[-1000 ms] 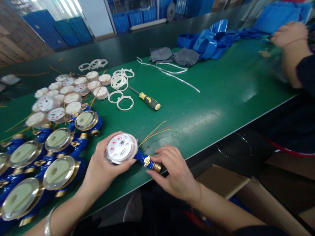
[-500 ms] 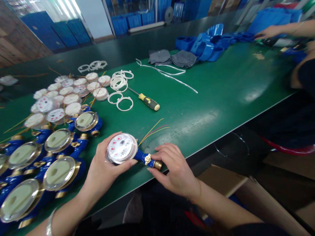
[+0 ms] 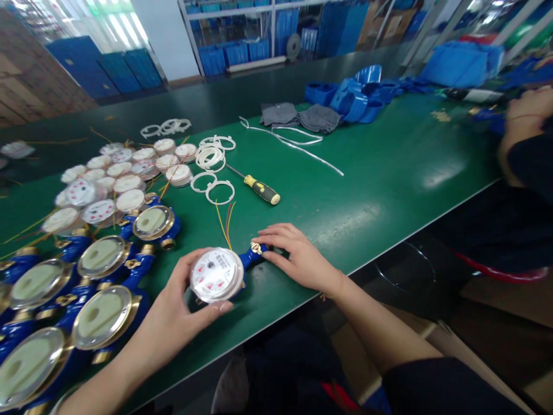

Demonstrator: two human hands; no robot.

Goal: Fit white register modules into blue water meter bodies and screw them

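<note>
My left hand [image 3: 185,300] is wrapped round the side of a round, clear-cased water meter dial [image 3: 216,274], thumb at its lower edge. The dial has a white face with red pointers, and thin yellow and red wires [image 3: 227,225] stick out at its top. It sits over a blue water meter body [image 3: 249,259], mostly hidden beneath it. With its fingers closed round the pipe end of that body, my right hand [image 3: 298,253] covers the tip beside a small brass fitting [image 3: 256,248].
Several blue meter bodies [image 3: 101,256] with brass rims stand at left. Behind them lie several loose dials [image 3: 129,184], white rings [image 3: 220,192] and a screwdriver [image 3: 261,189]. Farther back are white straps [image 3: 298,147], grey cloths [image 3: 319,118] and blue plastic parts [image 3: 352,98]. A co-worker's hand [image 3: 531,106] is at right.
The dial has turned, so its wires now point away from me instead of to the right. My right hand and the pipe end have moved up and slightly left. The co-worker's reaching arm has drawn back.
</note>
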